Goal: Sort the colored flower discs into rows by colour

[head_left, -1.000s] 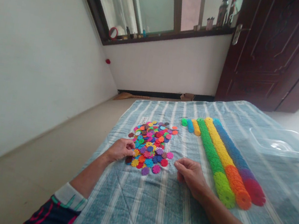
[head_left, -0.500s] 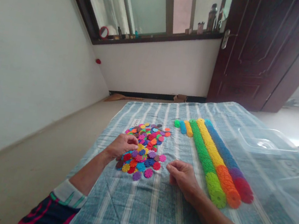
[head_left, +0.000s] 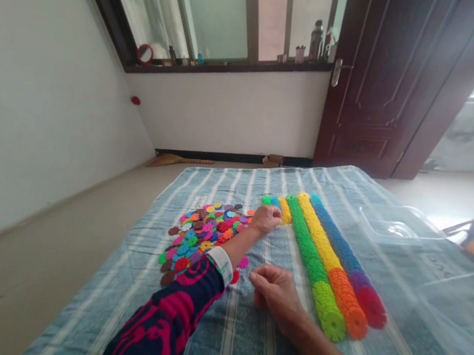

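My left hand (head_left: 265, 220) reaches over the pile of flower-shaped plastic discs (head_left: 206, 233), its fingers pinched at the short yellow row (head_left: 285, 212) to the pile's right; whether they grip a disc I can't tell. My right hand (head_left: 276, 295), loosely curled, is right of the pile's near end, its grip unclear. Farther right of the pile lie long green (head_left: 304, 238), yellow-orange (head_left: 321, 237) and blue-purple-red rows (head_left: 338, 240).

The left fingers (head_left: 277, 213) are at the short yellow row (head_left: 285, 210).
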`<state>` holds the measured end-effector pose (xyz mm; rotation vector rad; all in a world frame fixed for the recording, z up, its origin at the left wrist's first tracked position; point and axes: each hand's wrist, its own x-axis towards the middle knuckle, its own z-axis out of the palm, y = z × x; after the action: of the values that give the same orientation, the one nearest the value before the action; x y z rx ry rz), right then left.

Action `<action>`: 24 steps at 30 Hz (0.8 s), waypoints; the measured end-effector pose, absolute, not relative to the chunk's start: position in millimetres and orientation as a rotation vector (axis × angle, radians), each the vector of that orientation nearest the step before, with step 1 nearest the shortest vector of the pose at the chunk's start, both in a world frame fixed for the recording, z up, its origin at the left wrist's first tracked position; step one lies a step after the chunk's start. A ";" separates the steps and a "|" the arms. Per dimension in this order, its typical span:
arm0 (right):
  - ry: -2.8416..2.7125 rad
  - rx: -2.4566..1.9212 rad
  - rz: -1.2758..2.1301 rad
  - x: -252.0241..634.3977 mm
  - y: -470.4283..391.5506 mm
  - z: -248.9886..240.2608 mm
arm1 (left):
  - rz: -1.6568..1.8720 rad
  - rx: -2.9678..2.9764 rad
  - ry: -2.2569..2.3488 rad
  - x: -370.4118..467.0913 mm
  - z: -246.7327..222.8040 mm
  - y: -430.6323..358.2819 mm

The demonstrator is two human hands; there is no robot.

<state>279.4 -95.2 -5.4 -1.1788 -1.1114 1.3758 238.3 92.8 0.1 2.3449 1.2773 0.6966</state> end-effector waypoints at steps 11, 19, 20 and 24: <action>-1.087 -1.169 1.427 278.1 -92.1 0.1 | 0.598 2.426 1.381 262.4 -3.8 102.4; -1.098 -1.157 1.414 278.6 -92.6 -3.0 | 0.632 2.420 1.470 256.4 -2.3 95.8; -1.098 -1.156 1.410 278.7 -92.8 -3.5 | 0.643 2.418 1.462 253.3 -0.5 94.8; -1.110 -1.172 1.402 279.6 -94.5 -3.6 | 0.699 2.439 1.337 226.3 12.7 86.0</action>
<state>279.6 -94.5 -3.6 -1.1724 -1.1100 1.4023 226.3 86.0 12.7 2.4391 1.3365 0.6989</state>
